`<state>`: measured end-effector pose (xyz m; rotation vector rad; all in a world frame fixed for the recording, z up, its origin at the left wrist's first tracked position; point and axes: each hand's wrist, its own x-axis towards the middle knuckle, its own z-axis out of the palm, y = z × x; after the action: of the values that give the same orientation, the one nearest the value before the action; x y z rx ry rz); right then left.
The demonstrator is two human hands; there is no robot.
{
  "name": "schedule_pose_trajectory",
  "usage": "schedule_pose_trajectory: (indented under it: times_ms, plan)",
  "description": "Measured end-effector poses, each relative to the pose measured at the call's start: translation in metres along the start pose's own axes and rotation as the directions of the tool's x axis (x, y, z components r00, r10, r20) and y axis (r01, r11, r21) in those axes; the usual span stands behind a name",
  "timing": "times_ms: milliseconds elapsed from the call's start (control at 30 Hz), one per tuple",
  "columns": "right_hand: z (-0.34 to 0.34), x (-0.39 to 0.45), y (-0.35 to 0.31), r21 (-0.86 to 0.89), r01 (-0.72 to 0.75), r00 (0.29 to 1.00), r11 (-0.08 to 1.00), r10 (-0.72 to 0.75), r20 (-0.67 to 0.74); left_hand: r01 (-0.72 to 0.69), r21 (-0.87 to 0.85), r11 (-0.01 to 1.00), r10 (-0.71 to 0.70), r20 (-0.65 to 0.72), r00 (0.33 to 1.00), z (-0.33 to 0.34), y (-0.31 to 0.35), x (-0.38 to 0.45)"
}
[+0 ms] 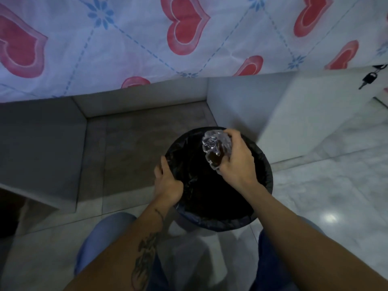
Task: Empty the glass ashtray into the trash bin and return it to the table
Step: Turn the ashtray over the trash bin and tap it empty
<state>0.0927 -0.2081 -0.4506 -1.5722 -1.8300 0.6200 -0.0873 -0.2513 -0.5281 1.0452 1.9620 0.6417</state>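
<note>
One glass ashtray (216,147) hangs tilted over the mouth of the trash bin (266,181), toward its one o'clock edge, gripped by the right hand (235,158) with fingers (232,133) curled tight round its rim; something brown shows at its lower lip. The emptying step looks to be in hand. Next, I judge, comes a shake or tap, then righting it and carrying it back to the worktop, which is out of view. The left hand (168,181) clasps the bin's rim at nine o'clock, fingers closed over the black liner. Beyond, at twelve o'clock, a heart-patterned bedsheet (126,45) overhangs; keys (370,77) dangle at two o'clock. Nothing blocks the lift.
</note>
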Motion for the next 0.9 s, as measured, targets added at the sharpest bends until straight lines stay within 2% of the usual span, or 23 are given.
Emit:
schedule_pose_trajectory:
  times_ms: [67, 133, 267, 367, 467, 633, 733, 833, 900]
  plan:
    - [-0.001, -0.001, -0.002, -0.304, 0.256, 0.966, 0.917, -0.257, 0.040, 0.020, 0.049, 0.999, -0.022, 0.037, 0.999, -0.003, 0.001, 0.001]
    - [-0.003, 0.002, -0.001, -0.469, 0.400, 0.911, 0.787, -0.397, 0.112, 0.039, 0.105, 0.994, -0.046, 0.059, 0.997, -0.006, 0.003, 0.002]
    - [-0.009, 0.011, -0.001, -0.569, 0.507, 0.848, 0.647, -0.493, 0.195, 0.078, 0.191, 0.979, -0.093, 0.075, 0.993, -0.007, 0.007, 0.002]
    - [-0.016, 0.015, 0.000, -0.590, 0.552, 0.820, 0.589, -0.510, 0.258, 0.082, 0.208, 0.975, -0.102, 0.087, 0.991, -0.009, 0.008, 0.002]
    - [-0.018, 0.016, 0.000, -0.576, 0.555, 0.818, 0.600, -0.519, 0.247, 0.091, 0.191, 0.977, -0.114, 0.113, 0.987, -0.010, 0.009, 0.001]
    - [-0.022, 0.016, 0.000, -0.477, 0.543, 0.831, 0.691, -0.523, 0.189, 0.101, 0.169, 0.980, -0.127, 0.146, 0.981, -0.013, 0.011, -0.003]
    - [-0.022, 0.018, 0.001, -0.380, 0.478, 0.878, 0.792, -0.447, 0.174, 0.122, 0.244, 0.962, -0.128, 0.009, 0.992, -0.009, 0.021, -0.006]
    - [-0.022, 0.021, 0.002, -0.290, 0.396, 0.917, 0.871, -0.361, 0.168, -0.038, 0.329, 0.943, 0.092, -0.149, 0.985, -0.012, 0.046, 0.000]
    - [-0.024, 0.021, 0.004, -0.278, 0.402, 0.913, 0.872, -0.359, 0.195, -0.206, 0.268, 0.941, 0.247, -0.129, 0.960, -0.017, 0.069, 0.006]
